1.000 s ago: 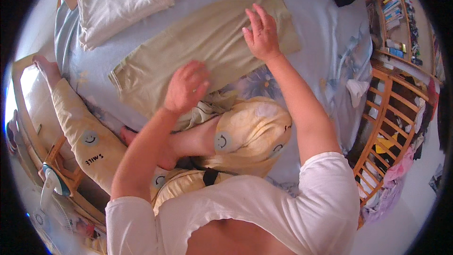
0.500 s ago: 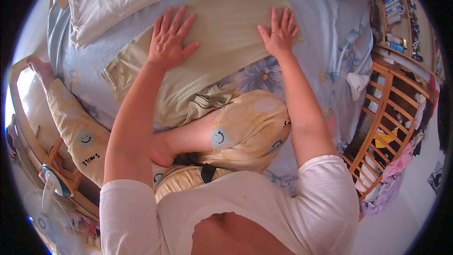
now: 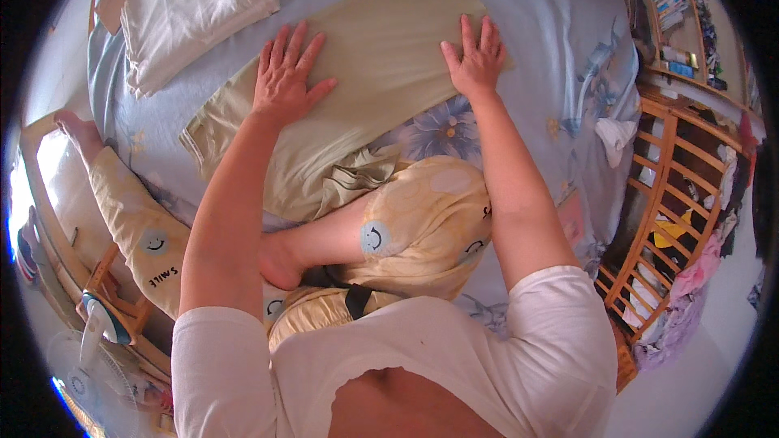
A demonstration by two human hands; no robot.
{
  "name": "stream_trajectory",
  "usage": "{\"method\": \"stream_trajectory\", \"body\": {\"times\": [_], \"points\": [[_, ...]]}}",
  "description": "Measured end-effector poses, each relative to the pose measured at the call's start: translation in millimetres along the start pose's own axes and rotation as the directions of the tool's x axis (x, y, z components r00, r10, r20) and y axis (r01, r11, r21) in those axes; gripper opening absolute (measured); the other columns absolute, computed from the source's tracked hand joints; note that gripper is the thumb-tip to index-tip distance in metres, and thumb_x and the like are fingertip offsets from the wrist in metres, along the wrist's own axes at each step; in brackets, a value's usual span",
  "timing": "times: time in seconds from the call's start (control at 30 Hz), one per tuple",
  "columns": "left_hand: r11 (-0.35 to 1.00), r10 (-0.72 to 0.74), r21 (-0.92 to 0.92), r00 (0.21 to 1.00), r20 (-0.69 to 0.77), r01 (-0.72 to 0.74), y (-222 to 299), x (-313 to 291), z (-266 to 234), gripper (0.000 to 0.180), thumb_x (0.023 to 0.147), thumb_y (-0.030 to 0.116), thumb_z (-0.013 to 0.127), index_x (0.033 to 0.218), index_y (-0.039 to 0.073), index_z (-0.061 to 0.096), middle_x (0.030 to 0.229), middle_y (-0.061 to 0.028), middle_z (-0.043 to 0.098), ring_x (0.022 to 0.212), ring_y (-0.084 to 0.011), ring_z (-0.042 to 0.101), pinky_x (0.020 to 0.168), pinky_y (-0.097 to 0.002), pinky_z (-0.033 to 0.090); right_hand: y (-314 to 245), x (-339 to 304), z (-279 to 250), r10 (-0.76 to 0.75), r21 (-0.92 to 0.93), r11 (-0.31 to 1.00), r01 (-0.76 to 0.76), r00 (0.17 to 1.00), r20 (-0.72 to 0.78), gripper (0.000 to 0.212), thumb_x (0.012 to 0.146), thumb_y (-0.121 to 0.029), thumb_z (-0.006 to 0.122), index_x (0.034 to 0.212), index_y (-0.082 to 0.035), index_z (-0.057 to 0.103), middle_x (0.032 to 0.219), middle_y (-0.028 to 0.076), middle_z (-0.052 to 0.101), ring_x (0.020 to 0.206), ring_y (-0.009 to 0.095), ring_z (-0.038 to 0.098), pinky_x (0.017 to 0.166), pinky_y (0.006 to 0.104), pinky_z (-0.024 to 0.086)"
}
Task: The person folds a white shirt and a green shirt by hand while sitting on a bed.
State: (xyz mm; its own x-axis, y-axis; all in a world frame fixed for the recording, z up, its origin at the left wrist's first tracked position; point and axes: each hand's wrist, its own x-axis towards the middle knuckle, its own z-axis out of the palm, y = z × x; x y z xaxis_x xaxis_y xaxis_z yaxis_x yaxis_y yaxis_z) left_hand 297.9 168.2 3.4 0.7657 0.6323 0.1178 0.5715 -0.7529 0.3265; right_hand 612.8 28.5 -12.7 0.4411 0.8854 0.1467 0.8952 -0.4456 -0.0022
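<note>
One head-worn fisheye view looks steeply down from above the person's chest onto a bed (image 3: pixel 560 57), close enough that the forearms rise from six o'clock and fill the middle. The left hand (image 3: pixel 284 73) sits toward eleven o'clock, the right hand (image 3: pixel 475 57) toward one. A wooden crib (image 3: pixel 665 219) bends along the rim at three o'clock.

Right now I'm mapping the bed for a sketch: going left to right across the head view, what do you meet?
Folded white cloth → left hand → olive-beige cloth → right hand → wooden crib rail.
</note>
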Motion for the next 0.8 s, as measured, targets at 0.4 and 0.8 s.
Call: {"method": "stream_trajectory", "body": {"times": [0.4,0.8], "points": [[0.999,-0.011,0.041,1.0,0.024,0.01,5,3,-3,0.07,0.081,0.046,0.058,0.14,0.02,0.033,0.148,-0.0106,0.024,0.135,-0.0341,0.021,0.11,-0.049,0.016,4,17,-4,0.243,-0.06,0.97,-0.236,0.959,0.147,0.076,0.084,-0.065,0.037,0.144,-0.022,0.021,0.151,0.009,0.014,0.139,0.027,0.011,0.106,0.0552,0.012],[0.998,0.01,0.055,0.994,0.106,-0.016,28,16,5,0.065,0.081,0.045,0.057,0.139,0.027,0.034,0.149,-0.005,0.022,0.137,-0.0327,0.017,0.107,-0.0599,0.011,-19,25,-5,-0.268,0.035,0.963,0.268,0.963,-0.016,0.061,0.085,-0.048,0.052,0.135,-0.015,0.04,0.144,0.013,0.029,0.134,0.03,0.024,0.103,0.0569,0.019]]}}
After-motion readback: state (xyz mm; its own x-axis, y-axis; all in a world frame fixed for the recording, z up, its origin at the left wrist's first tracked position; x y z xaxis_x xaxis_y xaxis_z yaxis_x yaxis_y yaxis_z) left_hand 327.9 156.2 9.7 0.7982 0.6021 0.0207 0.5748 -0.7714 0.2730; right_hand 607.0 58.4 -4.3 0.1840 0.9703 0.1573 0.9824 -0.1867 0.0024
